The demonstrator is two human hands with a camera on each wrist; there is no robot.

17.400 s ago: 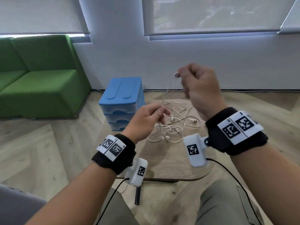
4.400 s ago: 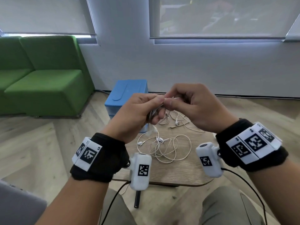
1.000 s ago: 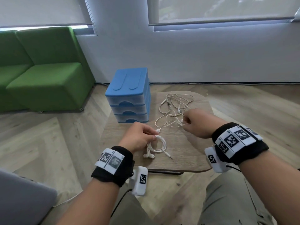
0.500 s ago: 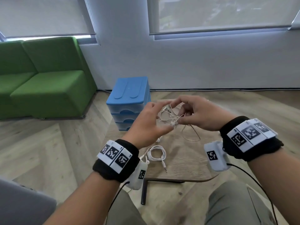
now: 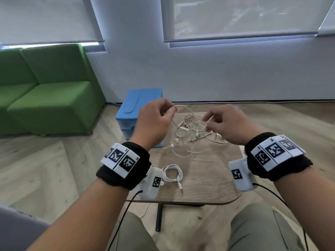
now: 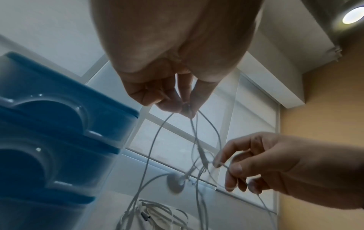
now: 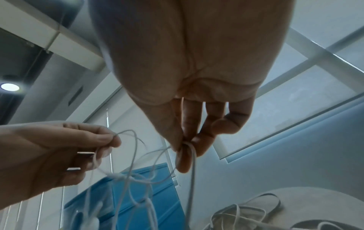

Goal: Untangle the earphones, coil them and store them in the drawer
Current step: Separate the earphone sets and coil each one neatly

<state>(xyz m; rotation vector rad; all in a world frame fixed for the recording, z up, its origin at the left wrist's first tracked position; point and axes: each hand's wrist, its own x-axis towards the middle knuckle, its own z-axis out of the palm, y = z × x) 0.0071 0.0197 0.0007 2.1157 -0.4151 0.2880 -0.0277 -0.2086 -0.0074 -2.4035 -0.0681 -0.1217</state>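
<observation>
A tangle of white earphones hangs in the air between my hands, above the far half of the small wooden table. My left hand pinches a loop of its cable between thumb and fingertips. My right hand pinches other strands of the same tangle at its right side. Earbuds and a plug dangle below. A second, coiled set of earphones lies on the near part of the table, apart from both hands. The blue drawer unit stands at the table's far left with its drawers closed.
A green sofa stands on the left, and a white wall with windows behind. The table's front edge is just above my knees. Wrist-camera cables hang below both forearms. The drawer unit is close beside my left hand.
My left hand left the coiled set on the table and rose to the tangle that my right hand lifted. Since half a second ago my hands have drawn apart, spreading the tangle.
</observation>
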